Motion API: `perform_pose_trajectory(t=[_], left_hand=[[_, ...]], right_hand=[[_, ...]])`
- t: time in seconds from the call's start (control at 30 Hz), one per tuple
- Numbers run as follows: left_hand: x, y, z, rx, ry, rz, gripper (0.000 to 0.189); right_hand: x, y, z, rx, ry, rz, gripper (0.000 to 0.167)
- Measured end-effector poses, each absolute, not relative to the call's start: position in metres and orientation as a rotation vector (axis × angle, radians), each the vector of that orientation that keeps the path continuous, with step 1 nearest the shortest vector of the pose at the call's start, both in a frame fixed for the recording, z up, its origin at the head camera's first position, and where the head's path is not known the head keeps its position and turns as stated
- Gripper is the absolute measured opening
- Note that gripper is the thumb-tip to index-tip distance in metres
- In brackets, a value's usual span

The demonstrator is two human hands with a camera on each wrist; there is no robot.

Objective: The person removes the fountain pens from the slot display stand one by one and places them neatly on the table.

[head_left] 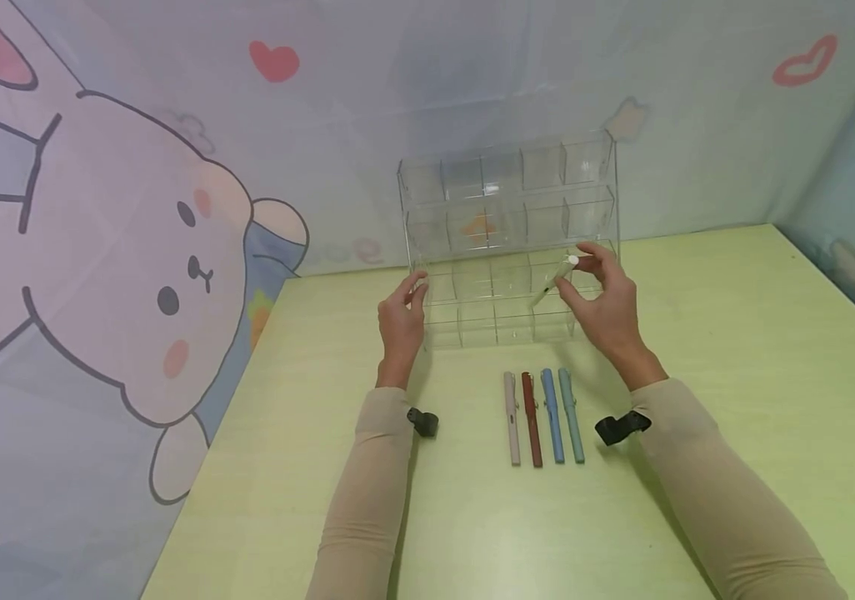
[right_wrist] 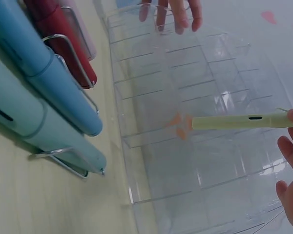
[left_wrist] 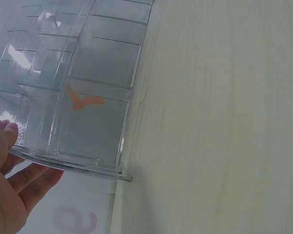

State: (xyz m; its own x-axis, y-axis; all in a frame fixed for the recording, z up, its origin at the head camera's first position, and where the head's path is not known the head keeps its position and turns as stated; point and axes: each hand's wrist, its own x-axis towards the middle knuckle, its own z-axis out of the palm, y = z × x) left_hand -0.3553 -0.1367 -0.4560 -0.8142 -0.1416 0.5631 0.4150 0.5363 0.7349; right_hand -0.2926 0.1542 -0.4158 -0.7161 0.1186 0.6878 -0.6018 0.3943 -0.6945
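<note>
A clear, tiered rack (head_left: pixel 493 321) with rows of small compartments stands at the back of the table. At its left side, my left hand (head_left: pixel 401 323) holds the side panel, thumb on one face and fingers on the other, as the left wrist view shows. My right hand (head_left: pixel 607 307) pinches a pale yellow-green pen (right_wrist: pixel 229 122) by one end. That pen slants down over the lower tiers at the rack's right part. Nearer me lie a pinkish pen (head_left: pixel 512 421), a dark red pen (head_left: pixel 532 421), a blue pen (head_left: pixel 552 421) and a teal pen (head_left: pixel 572 421), side by side.
Behind the rack hangs a pale cloth backdrop (head_left: pixel 397 92) with a printed rabbit and hearts, running down the table's left side too. The light yellow-green table (head_left: pixel 735 375) spreads around the rack. Each sleeve carries a small black wrist camera (head_left: pixel 423 422).
</note>
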Motion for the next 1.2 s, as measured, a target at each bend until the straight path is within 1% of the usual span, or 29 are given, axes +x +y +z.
perform_pose_trajectory(t=[0.2, 0.23, 0.6, 0.93, 1.2], left_hand=[[-0.355, -0.136, -0.456, -0.222, -2.2, -1.26, 0.023], [-0.355, -0.136, -0.456, -0.221, -2.201, -1.258, 0.024], [-0.355, -0.137, -0.457, -0.217, -2.208, -1.245, 0.023], [-0.354, -0.137, -0.456, -0.214, -2.216, -1.258, 0.024], [-0.355, -0.138, -0.457, -0.201, -2.213, -1.247, 0.023]], right_hand=[[-0.284, 0.154, -0.402, 0.43, -1.871, 1.398, 0.05], [-0.287, 0.156, -0.404, 0.438, -1.854, 1.402, 0.05], [-0.282, 0.156, -0.391, 0.533, -1.728, 1.391, 0.04], [-0.277, 0.159, -0.382, 0.519, -1.672, 1.422, 0.046], [-0.272, 0.168, -0.375, 0.526, -1.673, 1.464, 0.044]])
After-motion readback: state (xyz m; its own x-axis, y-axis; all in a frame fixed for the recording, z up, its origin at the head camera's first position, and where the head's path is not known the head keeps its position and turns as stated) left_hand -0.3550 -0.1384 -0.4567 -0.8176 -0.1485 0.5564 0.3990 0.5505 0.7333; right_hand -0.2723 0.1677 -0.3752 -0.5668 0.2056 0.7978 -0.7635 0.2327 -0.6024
